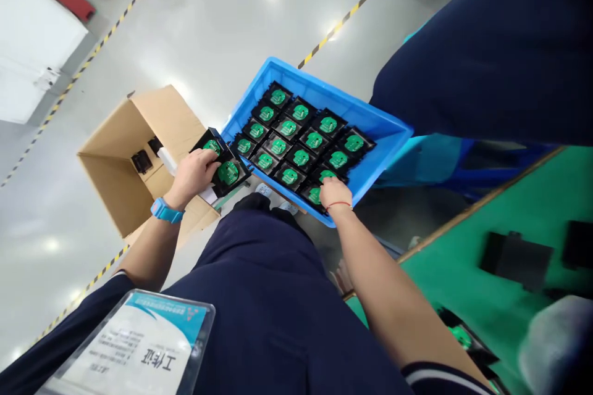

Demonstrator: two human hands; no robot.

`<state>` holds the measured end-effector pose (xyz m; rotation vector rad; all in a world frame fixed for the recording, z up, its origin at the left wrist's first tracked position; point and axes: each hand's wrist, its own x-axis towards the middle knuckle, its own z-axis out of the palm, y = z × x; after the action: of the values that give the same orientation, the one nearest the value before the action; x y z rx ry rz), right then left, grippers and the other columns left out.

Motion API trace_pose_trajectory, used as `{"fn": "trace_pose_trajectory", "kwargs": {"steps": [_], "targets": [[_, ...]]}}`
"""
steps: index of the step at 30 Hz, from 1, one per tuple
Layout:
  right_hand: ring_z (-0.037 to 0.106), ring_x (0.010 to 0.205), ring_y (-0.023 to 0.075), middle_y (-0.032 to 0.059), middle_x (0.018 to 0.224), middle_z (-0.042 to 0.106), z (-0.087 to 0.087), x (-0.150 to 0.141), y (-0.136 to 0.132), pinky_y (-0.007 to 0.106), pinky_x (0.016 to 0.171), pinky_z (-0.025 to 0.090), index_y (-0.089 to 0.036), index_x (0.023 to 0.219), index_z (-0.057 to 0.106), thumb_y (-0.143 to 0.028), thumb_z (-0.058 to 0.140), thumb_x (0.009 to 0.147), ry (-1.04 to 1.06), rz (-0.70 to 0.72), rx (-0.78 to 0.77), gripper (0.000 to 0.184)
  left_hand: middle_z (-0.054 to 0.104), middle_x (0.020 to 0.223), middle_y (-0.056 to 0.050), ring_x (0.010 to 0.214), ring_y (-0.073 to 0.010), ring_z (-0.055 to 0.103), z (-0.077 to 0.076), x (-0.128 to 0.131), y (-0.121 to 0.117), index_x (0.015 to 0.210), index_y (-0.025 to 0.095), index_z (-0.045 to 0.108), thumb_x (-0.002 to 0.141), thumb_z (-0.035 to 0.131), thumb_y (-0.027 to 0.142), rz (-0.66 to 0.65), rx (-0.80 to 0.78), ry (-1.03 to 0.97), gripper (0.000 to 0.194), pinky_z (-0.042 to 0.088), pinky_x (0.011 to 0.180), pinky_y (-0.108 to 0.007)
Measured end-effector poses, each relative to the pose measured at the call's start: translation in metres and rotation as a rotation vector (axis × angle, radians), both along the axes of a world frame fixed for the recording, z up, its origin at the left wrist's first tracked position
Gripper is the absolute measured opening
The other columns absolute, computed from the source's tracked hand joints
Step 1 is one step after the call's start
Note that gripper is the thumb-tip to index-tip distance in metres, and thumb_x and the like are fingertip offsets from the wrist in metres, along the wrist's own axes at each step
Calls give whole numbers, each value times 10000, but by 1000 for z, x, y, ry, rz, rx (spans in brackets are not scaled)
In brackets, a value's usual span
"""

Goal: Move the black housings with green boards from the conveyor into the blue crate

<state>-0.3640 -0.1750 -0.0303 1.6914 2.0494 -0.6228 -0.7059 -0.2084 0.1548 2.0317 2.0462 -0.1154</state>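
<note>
My left hand (195,174), a blue watch on its wrist, grips black plastic housings (237,168) that carry round green circuit boards. They are held between the cardboard box (102,191) and the blue plastic bin (391,131). Inside the bin, rows of similar black housings (301,158) lie with their green boards facing up. My right hand (336,194) reaches into the bin's near right corner, fingers closed on a black housing with a green circuit board (315,196). Part of that housing is hidden by my fingers.
The open box holds a few black parts (141,162). At right, a green-topped table (463,253) bears black housings (516,259), beside a blurred white-gloved hand (556,339). A dark-clothed person (482,55) stands beyond the bin. Striped tape (356,6) crosses the floor.
</note>
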Motion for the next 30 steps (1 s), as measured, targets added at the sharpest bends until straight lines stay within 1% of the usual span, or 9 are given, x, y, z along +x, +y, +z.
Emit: {"fn": "trace_pose_trajectory", "kwargs": {"steps": [3, 6, 14, 17, 20, 22, 25, 27, 30], "targets": [[584, 1036, 221, 189, 1123, 579, -9, -4, 0, 291, 832, 430, -56, 1120, 562, -99, 295, 890, -9, 25, -3, 356, 564, 769, -46, 775, -189, 533, -4, 13, -7, 794, 184, 557, 854, 492, 243, 2, 9, -29, 106, 429, 692, -292], [591, 1038, 240, 202, 1129, 579, -13, -7, 2, 309, 828, 451, -52, 1124, 557, -75, 249, 886, -8, 52, -12, 391, 571, 774, -47, 768, -184, 532, -3, 28, -10, 791, 180, 561, 851, 501, 219, -20, 14, -39, 93, 426, 689, -289], [632, 994, 239, 227, 1162, 572, -7, -5, 3, 330, 793, 491, -69, 1180, 529, -57, 219, 877, 12, 69, -49, 433, 575, 766, -43, 785, -189, 542, 7, 60, -11, 785, 178, 556, 862, 508, 215, -52, 22, -15, 98, 428, 697, -291], [647, 967, 236, 223, 1142, 585, -7, -2, 3, 325, 783, 496, -63, 1176, 535, -44, 222, 871, 11, 64, -65, 437, 579, 766, -43, 798, -191, 547, 4, 67, -9, 791, 178, 561, 865, 500, 209, -61, -13, 1, 100, 430, 713, -294], [656, 947, 236, 224, 1089, 605, -9, -1, 5, 321, 780, 496, -39, 1168, 536, -29, 213, 867, 13, 46, -70, 442, 596, 783, -44, 811, -191, 556, -2, 72, -4, 808, 178, 568, 867, 504, 209, -99, -26, 12, 92, 430, 718, -291], [660, 929, 238, 230, 1083, 604, -6, -2, 7, 327, 766, 499, -32, 1159, 540, -26, 217, 861, 23, 34, -66, 439, 612, 804, -51, 829, -194, 563, -8, 73, 5, 824, 175, 577, 870, 507, 211, -142, -37, 15, 91, 431, 724, -290], [653, 934, 240, 221, 1134, 581, 9, -4, 6, 334, 765, 498, -50, 1161, 537, -54, 252, 866, 54, 24, -34, 411, 635, 848, -68, 875, -204, 574, -25, 69, 30, 855, 164, 595, 871, 512, 211, -258, -100, 42, 96, 433, 749, -295], [636, 962, 227, 183, 1176, 568, 23, -1, 0, 325, 800, 489, -94, 1182, 531, -127, 302, 889, 91, 33, 2, 373, 648, 886, -76, 909, -209, 580, -43, 63, 56, 882, 155, 606, 868, 519, 210, -366, -153, 78, 104, 433, 771, -295], [619, 962, 199, 116, 1152, 591, 35, 18, -20, 306, 827, 479, -162, 1150, 564, -253, 351, 908, 221, 4, 95, 336, 660, 939, -85, 948, -203, 584, -80, 55, 103, 928, 144, 620, 874, 510, 200, -543, -192, 132, 134, 423, 818, -288]]}}
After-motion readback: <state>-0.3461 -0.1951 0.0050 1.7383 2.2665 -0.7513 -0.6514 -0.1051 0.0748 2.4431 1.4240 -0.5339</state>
